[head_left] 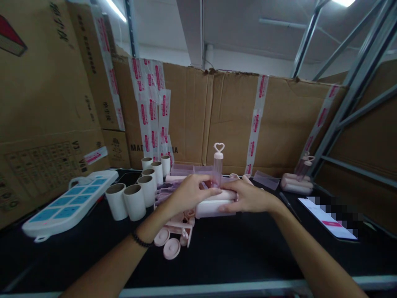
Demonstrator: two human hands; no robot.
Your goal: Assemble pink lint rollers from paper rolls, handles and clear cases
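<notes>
In the middle of the head view, both my hands are on a pale pink, box-like piece [214,208] with rounded tops. My left hand [192,191], with a dark beaded bracelet at the wrist, grips its left side, thumb across the top. My right hand [249,195] closes on its right end. A clear purplish tube [218,169] with a pink heart-shaped loop [218,147] stands upright on it, its lower end between my hands. Small pink parts, among them a round disc [171,248], lie below my left hand.
Several white cardboard tubes [134,203] stand at left beside a white power strip [71,203]. Behind are a translucent tray [266,180] and cardboard walls [232,116]. To the right are a similar pink assembly [297,183], a dark pen-like tool [290,205] and a lit phone [325,219].
</notes>
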